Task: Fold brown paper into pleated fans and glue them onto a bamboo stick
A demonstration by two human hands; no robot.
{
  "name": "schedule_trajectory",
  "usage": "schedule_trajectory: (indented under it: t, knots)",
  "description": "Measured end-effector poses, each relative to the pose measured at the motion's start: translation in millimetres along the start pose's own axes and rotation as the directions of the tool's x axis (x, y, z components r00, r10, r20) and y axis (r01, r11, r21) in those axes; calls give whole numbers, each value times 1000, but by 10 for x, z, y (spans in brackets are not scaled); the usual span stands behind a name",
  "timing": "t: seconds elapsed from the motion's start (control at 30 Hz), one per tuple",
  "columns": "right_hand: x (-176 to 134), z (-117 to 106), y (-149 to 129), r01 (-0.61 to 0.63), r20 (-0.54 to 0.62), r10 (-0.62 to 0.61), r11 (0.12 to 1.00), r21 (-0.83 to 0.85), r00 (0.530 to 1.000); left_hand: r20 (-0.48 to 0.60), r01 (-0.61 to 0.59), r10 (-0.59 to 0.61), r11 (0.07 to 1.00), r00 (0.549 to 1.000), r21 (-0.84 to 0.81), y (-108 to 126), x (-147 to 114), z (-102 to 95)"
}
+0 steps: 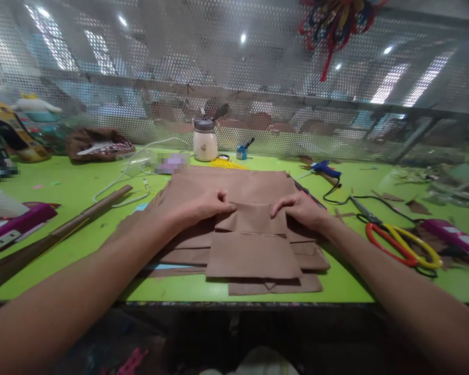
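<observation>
As the jar's (pixel 208 139) mark (pixel 204 147) blurs, left hand (pixel 213 203) and right hand (pixel 295 207) pinch brown paper (pixel 254 219).

place: craft workshop — brown sheets (pixel 254 255) | scissors (pixel 380 225) | glue gun (pixel 327 167) | scraps (pixel 418 207)

Around the brown sheets (pixel 254 255), a narrow green strip of the desk (pixel 273 164) lies free at one o'clock, between the blue pot (pixel 241 152) at twelve and the blue tool (pixel 325 167) at two; the lidded jar (pixel 205 145) blocks eleven; a white cable (pixel 113 186) loops across ten; a long brown roll (pixel 68 232) bars nine; scissors (pixel 391 245) obstruct three.
</observation>
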State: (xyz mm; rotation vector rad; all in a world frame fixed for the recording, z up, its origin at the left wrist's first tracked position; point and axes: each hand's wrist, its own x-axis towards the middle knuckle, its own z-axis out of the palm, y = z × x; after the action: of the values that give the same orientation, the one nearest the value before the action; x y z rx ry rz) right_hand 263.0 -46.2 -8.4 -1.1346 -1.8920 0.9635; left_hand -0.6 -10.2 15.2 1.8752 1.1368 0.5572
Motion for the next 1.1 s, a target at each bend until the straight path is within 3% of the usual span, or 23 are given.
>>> schedule_trajectory:
  t: [0.4, 0.63, 0.8, 0.87, 0.97, 1.03, 1.1]
  knots:
    - [17, -69, 37, 90, 78, -77, 981, -174, 994, 17, -106, 107, 931, 994, 348, 35, 38, -20]
    - [31, -43, 69, 127, 102, -99, 935, -330, 990, 44, -163, 160, 893, 986, 419, -60, 55, -62]
    - [9, 5, 24, 189, 94, -165, 889, -418, 982, 70, -222, 219, 815, 973, 536, -55, 4, -81]
    - [2, 25, -10, 225, 92, -207, 854, -468, 974, 54, -322, 356, 759, 933, 566, -28, -31, -36]
    - [-5, 45, -45, 278, 102, -265, 801, -529, 959, 145, -533, 558, 633, 817, 562, -5, -70, 69]
    - [-9, 50, -55, 295, 111, -282, 778, -555, 953, 263, -632, 600, 562, 756, 533, -16, -82, 125]
    - [-17, 51, -59, 300, 122, -281, 774, -557, 952, 323, -666, 600, 532, 732, 523, -44, -86, 148]
